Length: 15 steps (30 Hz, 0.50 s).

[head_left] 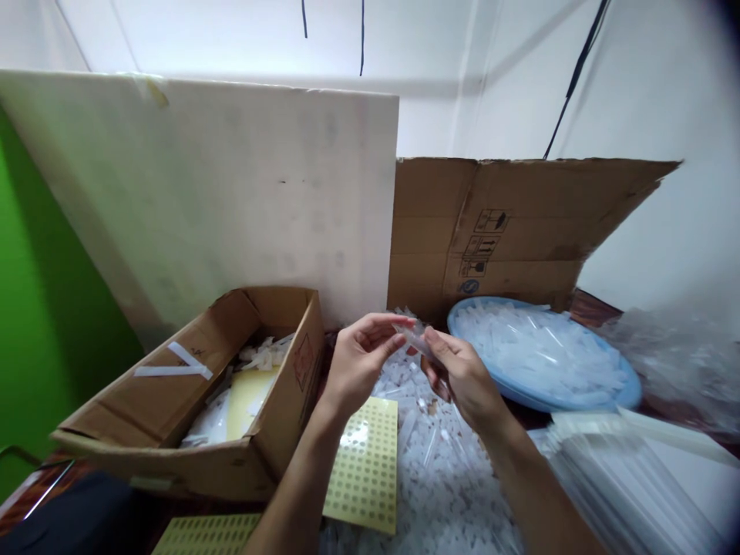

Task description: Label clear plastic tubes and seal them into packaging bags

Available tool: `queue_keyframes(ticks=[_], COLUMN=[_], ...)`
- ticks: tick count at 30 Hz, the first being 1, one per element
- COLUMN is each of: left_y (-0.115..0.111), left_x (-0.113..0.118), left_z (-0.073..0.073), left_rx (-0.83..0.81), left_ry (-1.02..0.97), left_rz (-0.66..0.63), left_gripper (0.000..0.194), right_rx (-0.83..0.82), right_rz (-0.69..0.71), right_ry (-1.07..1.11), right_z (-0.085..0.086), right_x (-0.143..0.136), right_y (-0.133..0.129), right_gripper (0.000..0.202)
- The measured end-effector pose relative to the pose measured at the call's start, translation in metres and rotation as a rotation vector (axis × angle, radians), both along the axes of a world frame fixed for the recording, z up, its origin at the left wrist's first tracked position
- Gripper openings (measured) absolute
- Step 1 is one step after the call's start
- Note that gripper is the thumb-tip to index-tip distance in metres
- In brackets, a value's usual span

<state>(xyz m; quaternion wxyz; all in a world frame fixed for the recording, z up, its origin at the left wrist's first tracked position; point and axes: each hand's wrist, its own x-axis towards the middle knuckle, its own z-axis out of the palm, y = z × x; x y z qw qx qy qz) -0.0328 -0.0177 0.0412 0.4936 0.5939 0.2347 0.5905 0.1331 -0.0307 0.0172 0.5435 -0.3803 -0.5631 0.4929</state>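
Between my two hands is a small clear plastic piece (417,338), tilted and partly covered by fingers. My right hand (456,368) pinches its right end between thumb and fingers. At its left end, my left hand (364,358) has thumb and fingertips close around it; whether they press on it is hard to tell. Below the hands lies a yellow sheet (370,462) with rows of small round stickers. Beside and under it spreads a heap of small translucent plastic pieces (445,478).
An open cardboard box (289,385) with white pieces and a yellow sheet stands left. A blue basin (520,389) of clear pieces is at right, near stacked white sheets (647,478) and clear plastic bags (682,354). Cardboard panels (520,223) stand behind. Another sticker sheet (208,536) lies in front.
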Motion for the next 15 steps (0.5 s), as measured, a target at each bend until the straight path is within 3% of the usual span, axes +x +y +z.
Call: queue_keyframes(ticks=[4, 7, 9, 13, 15], left_y=[0.002, 0.002, 0.001, 0.001, 0.002], left_x=[-0.001, 0.001, 0.002, -0.002, -0.003], left_z=[-0.001, -0.002, -0.002, -0.004, -0.005], left_rx=[-0.036, -0.057, -0.056, -0.058, -0.081], left_ry=[-0.017, -0.054, -0.092, -0.095, -0.088], left_rz=[0.091, 0.079, 0.048, -0.016, -0.043], left_gripper=[0.022, 0.025, 0.025, 0.025, 0.028], right_rx=[0.207, 0.274, 0.209, -0.144, -0.216], right_rz=[-0.183, -0.272, -0.211, 0.099, 0.150], right_ry=[-0.133, -0.184, -0.119, 0.136, 0.173], right_z=[0.000, 0.002, 0.001, -0.001, -0.003], right_x=[-0.003, -0.006, -0.009, -0.015, -0.018], right_y=[0.001, -0.003, -0.005, -0.006, -0.004], right_gripper=[0.034, 0.029, 0.030, 0.048, 0.050])
